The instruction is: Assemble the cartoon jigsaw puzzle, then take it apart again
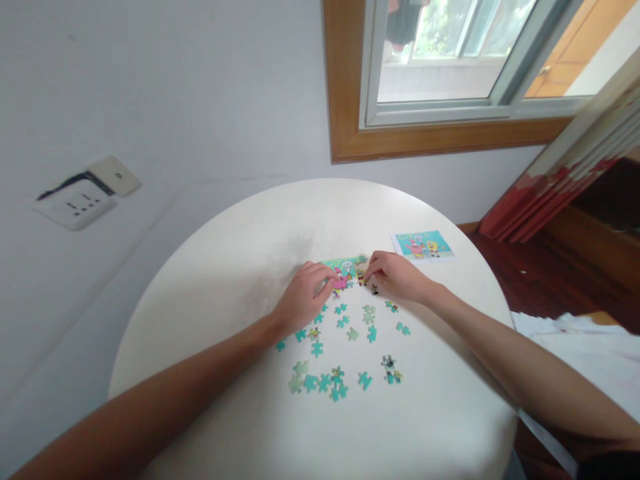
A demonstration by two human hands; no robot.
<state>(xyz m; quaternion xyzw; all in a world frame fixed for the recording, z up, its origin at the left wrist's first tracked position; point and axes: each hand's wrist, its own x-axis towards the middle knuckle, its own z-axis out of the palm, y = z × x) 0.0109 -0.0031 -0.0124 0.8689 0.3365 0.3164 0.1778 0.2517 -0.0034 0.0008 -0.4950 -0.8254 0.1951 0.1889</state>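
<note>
A partly joined jigsaw puzzle (345,267), with a pink starfish figure and a yellow sponge figure, lies flat on the round white table (265,233). My left hand (307,293) is curled at its left side, thumb and forefinger close together on the pink part. On the opposite side my right hand (395,275) pinches at a puzzle piece (361,275) by the yellow figure; the fingertips hide part of it. A small dark piece (375,290) lies just below the right fingers. Loose teal puzzle pieces (324,381) are spread over the table nearer to me.
A reference picture card (424,246) with the same cartoon lies behind my right hand. Beyond the table are a white wall with a socket (77,203), a wood-framed window (345,133) and a red-and-cream curtain (545,193). White sheets (575,353) lie to the right, below the tabletop.
</note>
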